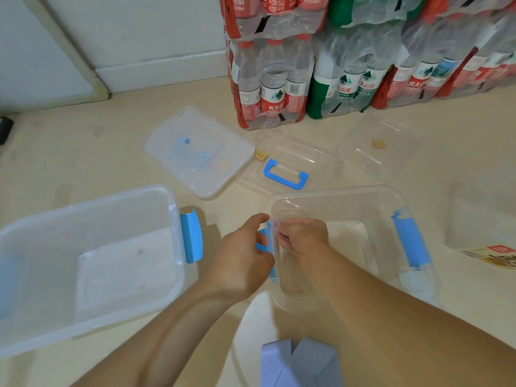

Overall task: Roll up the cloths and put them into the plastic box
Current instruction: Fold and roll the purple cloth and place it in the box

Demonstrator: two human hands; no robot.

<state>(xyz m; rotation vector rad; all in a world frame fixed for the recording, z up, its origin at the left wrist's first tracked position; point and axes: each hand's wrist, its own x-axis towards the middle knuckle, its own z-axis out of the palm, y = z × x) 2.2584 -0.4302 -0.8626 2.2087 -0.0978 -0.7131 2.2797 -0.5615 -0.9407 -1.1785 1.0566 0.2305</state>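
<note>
Clear box (335, 191) — right hand (303, 237) pinches pink scrap (277, 225) at rim; left hand (240, 255) half-curled, hold unclear; bottle packs (268, 79) at floor's far edge.

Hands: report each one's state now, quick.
Left hand: fingers curled at the blue latch; grip cannot be told.
Right hand: closed, pinching a small pink thing.

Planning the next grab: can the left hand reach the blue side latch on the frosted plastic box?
Probably yes: only bare floor separates the left hand from that blue side latch.
</note>
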